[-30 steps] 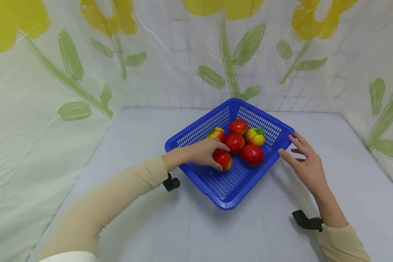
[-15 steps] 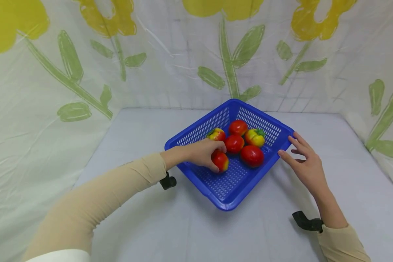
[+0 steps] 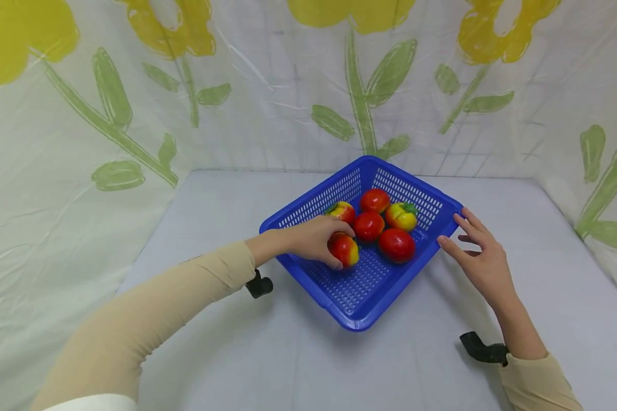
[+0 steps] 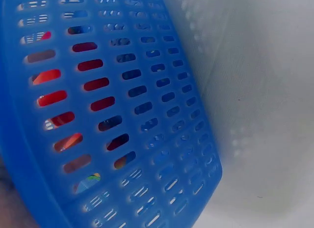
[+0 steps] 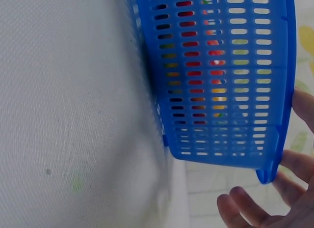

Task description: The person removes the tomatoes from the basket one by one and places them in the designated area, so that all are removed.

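In the head view, a blue plastic basket [image 3: 308, 285] stands on the table, turned cornerwise. My left hand [image 3: 316, 238] reaches over its left side and holds a round red-and-yellow fruit [image 3: 343, 250] between thumb and fingers. Beside it lie red fruits, one of them an oval red fruit [image 3: 397, 245], a red-and-yellow fruit with a green top [image 3: 342, 212] and a yellow fruit with a green top [image 3: 401, 216]. My right hand [image 3: 480, 260] touches the basket's right rim with thumb and fingertips; the right wrist view shows other fingers free of the rim.
A pale sheet covers the table [image 3: 226, 348]. Behind and beside it hangs a white curtain [image 3: 267, 103] painted with yellow flowers. The basket's slotted wall [image 4: 142, 107] fills much of the left wrist view, with red showing through.
My left hand has drawn slightly left with the red-and-yellow fruit, away from the neighbouring red ones. My right hand and the basket stay where they were.
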Demonstrator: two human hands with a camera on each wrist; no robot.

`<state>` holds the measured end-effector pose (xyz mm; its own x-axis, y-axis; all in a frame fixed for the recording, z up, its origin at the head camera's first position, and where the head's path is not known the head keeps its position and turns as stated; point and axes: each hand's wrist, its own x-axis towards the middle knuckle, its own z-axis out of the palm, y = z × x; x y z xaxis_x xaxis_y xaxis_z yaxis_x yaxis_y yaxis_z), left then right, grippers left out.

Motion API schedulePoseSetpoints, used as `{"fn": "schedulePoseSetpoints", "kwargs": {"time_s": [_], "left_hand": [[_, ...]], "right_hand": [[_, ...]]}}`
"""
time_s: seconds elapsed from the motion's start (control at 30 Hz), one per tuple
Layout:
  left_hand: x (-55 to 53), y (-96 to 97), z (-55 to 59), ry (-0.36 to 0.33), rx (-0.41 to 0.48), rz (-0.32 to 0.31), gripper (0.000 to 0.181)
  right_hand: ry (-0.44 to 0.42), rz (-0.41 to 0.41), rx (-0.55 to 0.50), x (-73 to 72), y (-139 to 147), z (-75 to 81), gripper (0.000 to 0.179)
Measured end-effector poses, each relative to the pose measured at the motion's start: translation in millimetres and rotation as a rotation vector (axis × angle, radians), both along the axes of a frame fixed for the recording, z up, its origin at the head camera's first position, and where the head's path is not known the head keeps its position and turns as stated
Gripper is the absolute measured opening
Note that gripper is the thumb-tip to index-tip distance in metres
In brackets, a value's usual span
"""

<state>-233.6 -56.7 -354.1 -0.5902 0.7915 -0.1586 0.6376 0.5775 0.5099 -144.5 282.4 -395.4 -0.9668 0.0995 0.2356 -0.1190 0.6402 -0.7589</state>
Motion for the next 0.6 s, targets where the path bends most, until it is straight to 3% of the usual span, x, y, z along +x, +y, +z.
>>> {"fn": "schedulePoseSetpoints", "kwargs": {"time_s": [0.6], "left_hand": [[1.2,-9.3,3.8,0.052,0.145,0.013,0.063]], "right_hand": [[0.005,0.001,0.029,-0.8,0.8,0.1,0.067]]}}
